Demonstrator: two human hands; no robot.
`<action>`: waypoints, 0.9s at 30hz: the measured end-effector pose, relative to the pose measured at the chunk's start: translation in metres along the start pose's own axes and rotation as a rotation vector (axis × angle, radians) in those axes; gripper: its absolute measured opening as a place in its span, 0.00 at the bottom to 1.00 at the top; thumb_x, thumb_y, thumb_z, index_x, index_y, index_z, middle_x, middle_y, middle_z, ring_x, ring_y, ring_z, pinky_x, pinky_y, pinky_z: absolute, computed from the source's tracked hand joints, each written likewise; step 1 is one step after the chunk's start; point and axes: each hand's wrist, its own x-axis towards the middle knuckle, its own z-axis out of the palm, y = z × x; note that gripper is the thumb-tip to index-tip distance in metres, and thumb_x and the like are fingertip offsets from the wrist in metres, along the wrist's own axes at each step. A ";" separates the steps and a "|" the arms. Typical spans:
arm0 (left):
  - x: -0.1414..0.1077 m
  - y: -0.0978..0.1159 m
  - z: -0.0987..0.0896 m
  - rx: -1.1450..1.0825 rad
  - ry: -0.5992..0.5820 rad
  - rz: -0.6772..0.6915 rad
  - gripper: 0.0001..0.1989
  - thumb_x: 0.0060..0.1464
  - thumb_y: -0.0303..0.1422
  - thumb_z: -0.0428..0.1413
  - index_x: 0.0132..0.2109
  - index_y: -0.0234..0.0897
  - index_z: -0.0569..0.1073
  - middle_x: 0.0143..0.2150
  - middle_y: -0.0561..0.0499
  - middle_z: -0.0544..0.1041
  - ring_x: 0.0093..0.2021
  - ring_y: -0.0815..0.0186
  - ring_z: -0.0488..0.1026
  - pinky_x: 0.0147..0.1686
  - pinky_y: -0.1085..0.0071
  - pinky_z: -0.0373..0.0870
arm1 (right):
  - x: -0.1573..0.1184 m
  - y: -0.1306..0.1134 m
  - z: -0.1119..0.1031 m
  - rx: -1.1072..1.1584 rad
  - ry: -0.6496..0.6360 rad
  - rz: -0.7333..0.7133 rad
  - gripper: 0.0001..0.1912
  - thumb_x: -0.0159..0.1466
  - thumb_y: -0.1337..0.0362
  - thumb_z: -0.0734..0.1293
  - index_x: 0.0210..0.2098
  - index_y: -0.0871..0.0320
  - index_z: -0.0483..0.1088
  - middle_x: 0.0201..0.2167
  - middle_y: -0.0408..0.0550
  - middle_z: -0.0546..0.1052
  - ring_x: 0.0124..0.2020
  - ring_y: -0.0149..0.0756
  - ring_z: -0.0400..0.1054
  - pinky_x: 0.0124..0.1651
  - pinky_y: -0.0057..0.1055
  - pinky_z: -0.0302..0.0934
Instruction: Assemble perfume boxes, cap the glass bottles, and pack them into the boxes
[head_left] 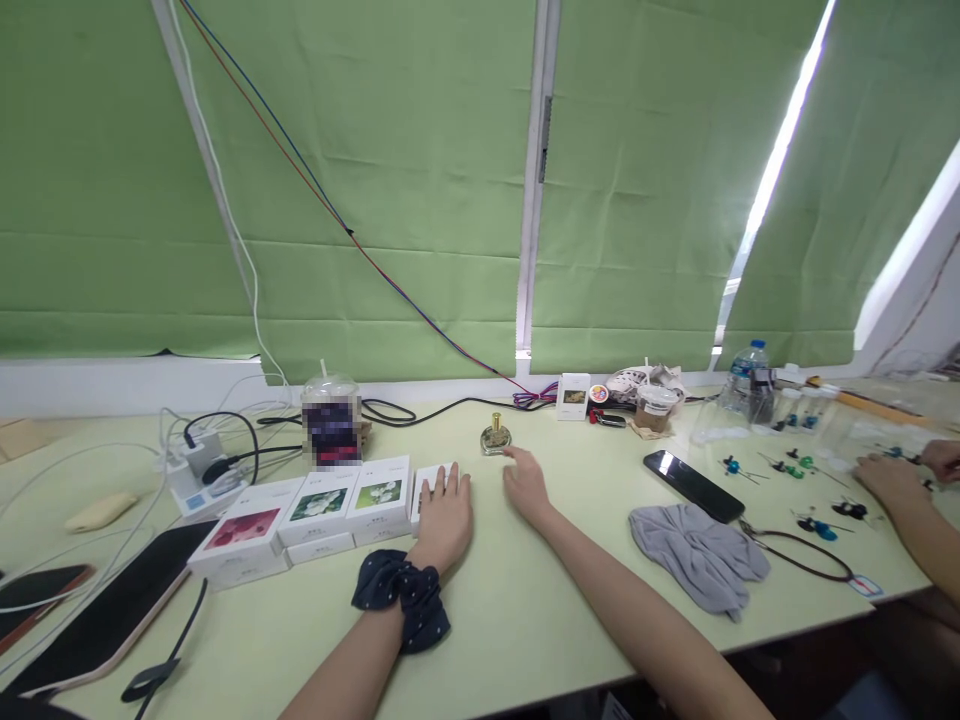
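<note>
My left hand (445,520), with a dark dotted scrunchie (405,597) at its wrist, lies flat with fingers stretched over a white box (418,492). That box closes the right end of a row of white flower-print boxes, among them a pink-printed one (244,530), a white-flower one (319,505) and a green one (381,494). A small glass perfume bottle (496,438) with a gold top stands upright on the table. Beside its base is my right hand (528,486), index finger stretched toward it and at or nearly touching the glass. The other right fingers are partly hidden.
Left are a tablet (120,600), a power strip (202,485) with cables, and a lidded cup (331,425). Right lie a phone (694,485), a grey cloth (697,555) and small coloured parts (821,527). Another person's hand (892,485) rests at the far right.
</note>
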 end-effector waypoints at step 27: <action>-0.011 0.029 0.019 -0.502 0.078 0.475 0.16 0.47 0.14 0.46 0.39 0.37 0.68 0.43 0.46 0.71 0.48 0.60 0.67 0.48 0.60 0.71 | 0.155 0.117 -0.043 -0.444 0.438 0.733 0.61 0.47 0.53 0.74 0.66 0.76 0.39 0.56 0.75 0.63 0.61 0.61 0.52 0.62 0.47 0.44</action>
